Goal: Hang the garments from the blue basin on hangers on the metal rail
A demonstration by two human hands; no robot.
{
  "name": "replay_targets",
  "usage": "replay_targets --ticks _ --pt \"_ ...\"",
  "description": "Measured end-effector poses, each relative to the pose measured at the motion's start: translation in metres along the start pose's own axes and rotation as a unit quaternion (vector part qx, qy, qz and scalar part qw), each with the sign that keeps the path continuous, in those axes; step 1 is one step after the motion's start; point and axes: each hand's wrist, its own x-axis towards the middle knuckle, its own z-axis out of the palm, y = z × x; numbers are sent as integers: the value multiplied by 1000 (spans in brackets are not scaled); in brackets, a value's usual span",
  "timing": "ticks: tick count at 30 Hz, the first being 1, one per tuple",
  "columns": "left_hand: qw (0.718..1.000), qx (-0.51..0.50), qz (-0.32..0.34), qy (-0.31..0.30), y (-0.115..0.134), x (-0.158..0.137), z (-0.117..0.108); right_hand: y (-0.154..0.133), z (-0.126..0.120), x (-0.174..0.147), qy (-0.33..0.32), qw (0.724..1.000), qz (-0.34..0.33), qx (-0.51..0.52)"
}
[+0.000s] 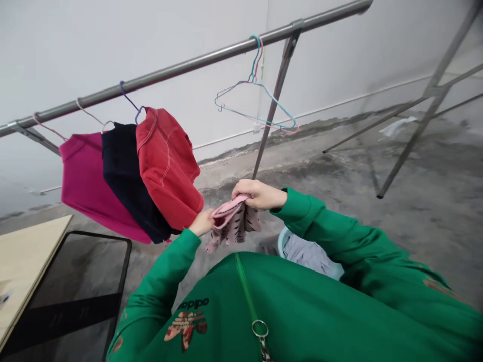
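Note:
A pink garment with dark marks (236,226) hangs between my two hands in front of my chest; bunched as it is, its exact kind does not show. My left hand (203,222) grips the left end of its open edge, close to the hem of a red garment (166,166) on the rail. At the other end of that edge, my right hand (258,194) pinches the cloth with fingers closed. Up and to the right of the garment, a blue hanger and a pink hanger (256,103) hang together, bare, from the metal rail (211,58).
Left of the red garment hang a dark navy garment (123,176) and a magenta garment (86,186). A basin (281,241) with greyish cloth stands on the floor below my right arm. Slanted rack legs (411,138) stand at right. A wooden board (33,251) lies at lower left.

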Motion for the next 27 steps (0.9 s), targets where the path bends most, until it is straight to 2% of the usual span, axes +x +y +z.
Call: replay_targets --ticks 3,5,8,10,11,12,13,14,15,17,18,19,21,23,27 --pt "997 -63 -2 51 12 -3 -23 18 8 1 44 996 78 -13" --pt "988 -148 7 52 24 -7 -31 29 15 1 30 990 135 -14" --pt "951 -296 37 85 42 -8 -26 41 21 4 -75 980 186 11" --pt "935 -325 57 130 50 -8 -18 48 14 8 -169 967 186 46" --pt "936 -314 63 146 53 -8 -13 52 6 10 -186 964 183 52" --pt "941 -293 64 154 55 -9 -9 57 -7 14 -172 967 182 42" --pt "950 -264 60 156 56 -10 -5 63 -23 18 -120 975 188 10" --pt "959 -230 53 156 56 -12 -2 69 -42 23 -39 978 202 -45" --pt "967 -195 44 159 55 -14 2 76 -62 29 58 967 220 -116" --pt "976 -130 29 169 51 -18 8 92 -102 41 214 904 262 -263" --pt "979 -105 28 174 48 -20 10 100 -119 47 254 868 284 -317" --pt "980 -83 30 179 45 -21 12 108 -134 53 276 837 306 -359" --pt "981 -51 37 186 39 -23 13 122 -154 60 277 802 342 -405" --pt "982 -30 35 185 34 -25 11 131 -164 64 249 793 363 -421" --pt "981 -11 28 193 30 -29 3 136 -171 60 197 798 368 -434"
